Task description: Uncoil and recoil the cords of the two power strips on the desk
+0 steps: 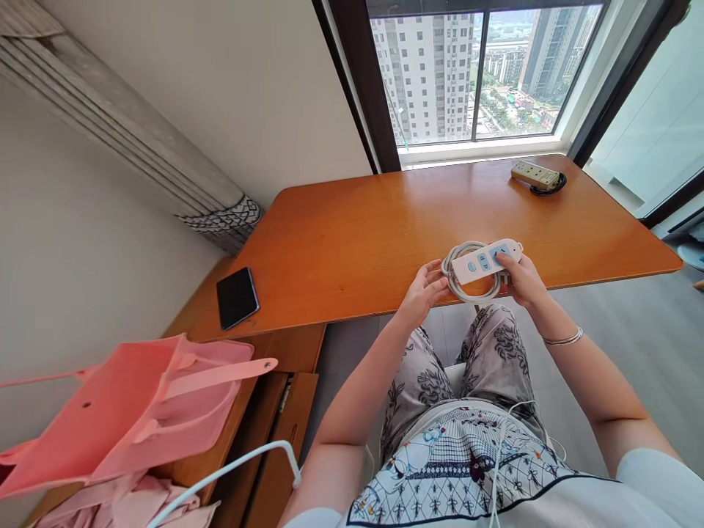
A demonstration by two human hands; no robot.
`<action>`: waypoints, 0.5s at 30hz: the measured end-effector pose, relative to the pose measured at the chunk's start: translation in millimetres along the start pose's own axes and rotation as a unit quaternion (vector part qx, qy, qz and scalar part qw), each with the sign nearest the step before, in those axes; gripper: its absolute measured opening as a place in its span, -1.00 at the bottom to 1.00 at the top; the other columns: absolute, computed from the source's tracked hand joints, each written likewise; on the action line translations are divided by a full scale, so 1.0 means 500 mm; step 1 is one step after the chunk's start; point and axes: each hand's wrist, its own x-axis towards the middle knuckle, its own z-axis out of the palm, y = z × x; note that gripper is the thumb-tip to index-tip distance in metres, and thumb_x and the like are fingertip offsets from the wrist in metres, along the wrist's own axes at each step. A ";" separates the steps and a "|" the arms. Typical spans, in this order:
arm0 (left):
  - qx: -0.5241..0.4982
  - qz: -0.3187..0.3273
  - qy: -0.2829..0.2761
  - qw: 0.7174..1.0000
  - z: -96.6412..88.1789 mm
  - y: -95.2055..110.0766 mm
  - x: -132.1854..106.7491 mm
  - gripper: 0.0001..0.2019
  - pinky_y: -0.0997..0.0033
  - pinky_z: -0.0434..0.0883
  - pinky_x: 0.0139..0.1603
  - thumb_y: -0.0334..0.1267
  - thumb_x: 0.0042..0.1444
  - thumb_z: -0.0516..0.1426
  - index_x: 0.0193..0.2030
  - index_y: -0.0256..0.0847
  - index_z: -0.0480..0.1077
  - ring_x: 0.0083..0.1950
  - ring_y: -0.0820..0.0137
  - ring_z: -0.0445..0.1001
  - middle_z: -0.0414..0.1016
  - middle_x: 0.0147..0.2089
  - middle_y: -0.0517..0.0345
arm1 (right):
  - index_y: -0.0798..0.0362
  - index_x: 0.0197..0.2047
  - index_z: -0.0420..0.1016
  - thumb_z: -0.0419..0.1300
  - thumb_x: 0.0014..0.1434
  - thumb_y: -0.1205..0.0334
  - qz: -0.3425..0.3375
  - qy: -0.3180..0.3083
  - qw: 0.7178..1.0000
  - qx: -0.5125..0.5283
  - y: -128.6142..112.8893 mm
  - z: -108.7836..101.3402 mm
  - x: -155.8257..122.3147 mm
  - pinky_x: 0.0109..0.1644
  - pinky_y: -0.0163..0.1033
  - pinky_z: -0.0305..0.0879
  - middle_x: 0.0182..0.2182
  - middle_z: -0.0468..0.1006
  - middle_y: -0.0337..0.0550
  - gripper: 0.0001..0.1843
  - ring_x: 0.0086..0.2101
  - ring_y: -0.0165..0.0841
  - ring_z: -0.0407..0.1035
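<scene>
A white power strip (469, 268) with blue socket faces is held up over the table's near edge. My right hand (522, 279) grips its right end, the thumb lying on top of a socket. The strip's white cord (473, 297) is looped in a coil beneath and around it. At the left side of that coil, my left hand (426, 290) has its fingers on the loops, with the thumb side partly turned away. Some fingertips of both hands are hidden under the coil and strip.
On the brown table (341, 249) a black-screened phone (237, 298) lies at the left. A beige power strip (534, 175) with a black cord sits at the far right, near the window. An open pink bag (165, 411) stands at lower left, beside a white curved bar (231, 466).
</scene>
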 end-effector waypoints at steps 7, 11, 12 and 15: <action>0.130 0.106 0.082 0.982 -0.050 -0.012 0.022 -0.53 0.08 0.45 0.20 -0.09 0.03 0.32 0.05 -0.15 0.34 0.03 0.27 0.58 0.48 0.13 -0.04 | 0.05 -0.29 0.41 0.34 0.11 0.01 -0.037 0.242 0.969 -0.014 -0.061 -0.169 0.150 -0.55 -0.34 0.31 -0.47 0.49 -0.26 -0.70 -0.55 -0.45 0.36; 0.132 0.094 0.062 0.985 -0.058 -0.011 0.026 -0.61 0.14 0.48 0.15 -0.07 0.02 0.31 -0.06 -0.19 0.40 -0.04 0.30 0.58 0.55 -0.04 0.02 | 0.07 -0.21 0.38 0.15 0.31 0.12 -0.050 0.377 0.909 -0.174 -0.094 -0.283 0.225 -0.50 -0.27 0.37 -0.45 0.48 -0.23 -0.82 -0.57 -0.45 0.34; 0.133 0.091 0.053 0.986 -0.057 -0.010 0.026 -0.62 0.15 0.49 0.14 -0.07 0.01 0.31 -0.09 -0.20 0.41 -0.05 0.31 0.58 0.56 -0.07 0.03 | 0.08 -0.20 0.38 0.13 0.32 0.14 -0.057 0.389 0.897 -0.202 -0.099 -0.308 0.238 -0.46 -0.26 0.38 -0.44 0.48 -0.20 -0.83 -0.55 -0.43 0.36; 0.153 0.087 0.039 0.984 -0.054 -0.010 0.024 -0.64 0.20 0.52 0.07 -0.05 0.02 0.31 -0.12 -0.21 0.44 -0.10 0.33 0.57 0.58 -0.13 0.04 | 0.10 -0.23 0.37 0.16 0.30 0.13 -0.078 0.421 0.855 -0.293 -0.105 -0.367 0.269 -0.35 -0.21 0.38 -0.41 0.48 -0.11 -0.81 -0.43 -0.36 0.40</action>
